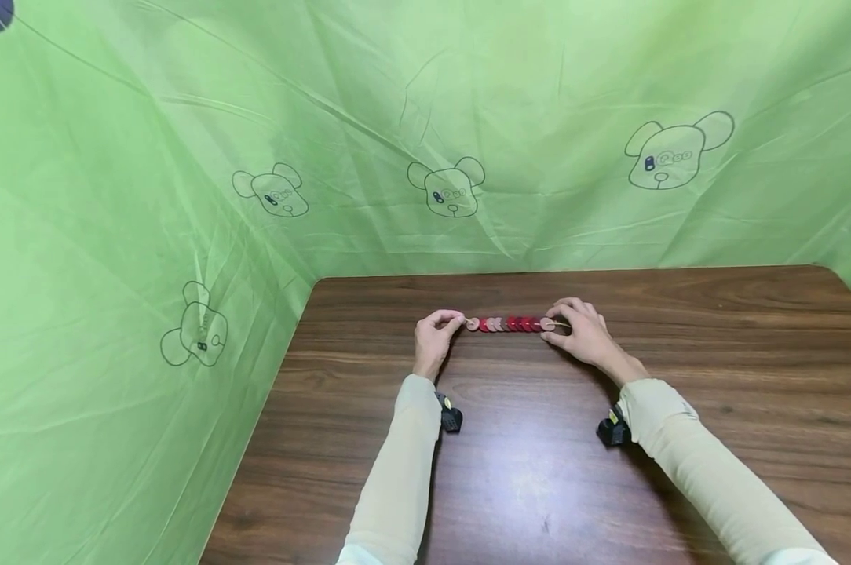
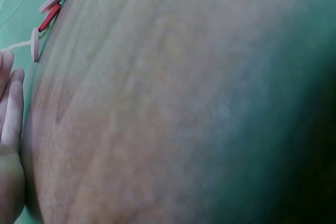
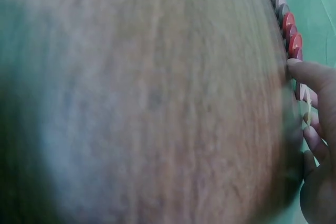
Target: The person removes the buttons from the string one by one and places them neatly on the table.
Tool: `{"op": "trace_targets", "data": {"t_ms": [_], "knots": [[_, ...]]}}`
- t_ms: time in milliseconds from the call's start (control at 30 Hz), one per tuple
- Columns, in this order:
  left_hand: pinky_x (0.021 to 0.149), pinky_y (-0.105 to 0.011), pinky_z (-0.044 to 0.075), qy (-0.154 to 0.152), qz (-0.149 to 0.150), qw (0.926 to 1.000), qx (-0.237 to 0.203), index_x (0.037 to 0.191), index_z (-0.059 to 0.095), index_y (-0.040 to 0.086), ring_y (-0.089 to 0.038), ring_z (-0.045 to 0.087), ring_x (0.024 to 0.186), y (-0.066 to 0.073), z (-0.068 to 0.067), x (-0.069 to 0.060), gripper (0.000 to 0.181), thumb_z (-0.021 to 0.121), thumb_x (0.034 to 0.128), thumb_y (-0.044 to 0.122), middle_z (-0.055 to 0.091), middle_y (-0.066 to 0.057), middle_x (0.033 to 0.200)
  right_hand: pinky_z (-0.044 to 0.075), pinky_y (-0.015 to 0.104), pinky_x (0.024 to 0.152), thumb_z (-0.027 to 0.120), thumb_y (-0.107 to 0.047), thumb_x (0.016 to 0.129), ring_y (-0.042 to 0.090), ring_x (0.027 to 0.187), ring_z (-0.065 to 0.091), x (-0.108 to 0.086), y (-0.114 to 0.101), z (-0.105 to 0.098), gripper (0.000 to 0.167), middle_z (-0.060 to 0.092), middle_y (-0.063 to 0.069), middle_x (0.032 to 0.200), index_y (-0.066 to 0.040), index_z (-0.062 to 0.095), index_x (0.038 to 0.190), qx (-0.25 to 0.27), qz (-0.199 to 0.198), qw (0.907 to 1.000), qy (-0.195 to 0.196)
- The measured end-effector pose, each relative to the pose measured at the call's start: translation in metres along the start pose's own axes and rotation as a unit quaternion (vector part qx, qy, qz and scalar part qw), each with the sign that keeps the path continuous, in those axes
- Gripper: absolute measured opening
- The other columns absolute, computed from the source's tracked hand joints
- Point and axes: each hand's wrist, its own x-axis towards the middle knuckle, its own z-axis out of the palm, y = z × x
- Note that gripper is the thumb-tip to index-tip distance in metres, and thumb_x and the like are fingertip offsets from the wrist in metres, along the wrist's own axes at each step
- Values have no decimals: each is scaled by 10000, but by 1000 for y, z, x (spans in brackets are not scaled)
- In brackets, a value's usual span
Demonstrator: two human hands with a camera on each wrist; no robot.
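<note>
A row of overlapping round discs (image 1: 517, 323) in red, pink and dark tones, threaded on a pale cord, lies across the far part of the table. At its left end my left hand (image 1: 434, 339) pinches the cord between thumb and forefinger, just beside a pink disc (image 1: 472, 324). My right hand (image 1: 582, 333) curls its thumb and fingers around the right end, at another pink disc (image 1: 547, 324). In the right wrist view the thumb (image 3: 307, 72) touches the row near that end, and a bit of cord (image 3: 308, 106) runs toward the other fingers.
The brown wooden table (image 1: 524, 439) reaches back to a green cloth (image 1: 553, 235) with printed bear heads, which also hangs along the left side. A black wrist camera (image 1: 451, 414) sits at the left cuff and another black camera (image 1: 613, 428) at the right.
</note>
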Motion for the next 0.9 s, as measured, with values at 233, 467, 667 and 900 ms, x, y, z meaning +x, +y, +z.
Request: {"op": "trace_targets", "data": {"t_ms": [233, 467, 667, 900], "knots": [[630, -156, 469, 50, -108, 9999, -40, 858, 756, 123, -35, 617, 692, 2, 0, 1, 64, 757, 825, 178, 732, -22, 817, 305, 601, 938, 720, -322, 842, 386, 1163, 420, 0, 3, 2, 318, 506, 149, 1285, -125, 646, 1081, -24, 14, 9999, 102], [617, -156, 468, 90, -31, 9999, -134, 864, 756, 110, -40, 614, 688, 3, 2, 2, 91, 761, 822, 190, 734, -41, 821, 303, 594, 946, 710, -335, 853, 377, 1150, 436, 1, 7, 1, 302, 531, 139, 1243, -128, 659, 1067, 116, -33, 9996, 257], [603, -157, 466, 187, 86, 9997, -140, 849, 752, 100, -44, 612, 673, 0, 3, 2, 77, 759, 823, 173, 725, 0, 781, 297, 590, 975, 721, -316, 847, 364, 1136, 451, 0, 7, 1, 281, 552, 130, 1210, -129, 664, 1049, 224, -71, 9991, 353], [623, -155, 466, 222, -73, 9996, -184, 856, 757, 107, -43, 617, 694, 0, 1, 0, 92, 765, 818, 190, 734, -62, 829, 294, 581, 986, 723, -306, 849, 358, 1131, 453, -1, 4, 2, 279, 554, 126, 1203, -123, 666, 1053, 281, -56, 9992, 289]]}}
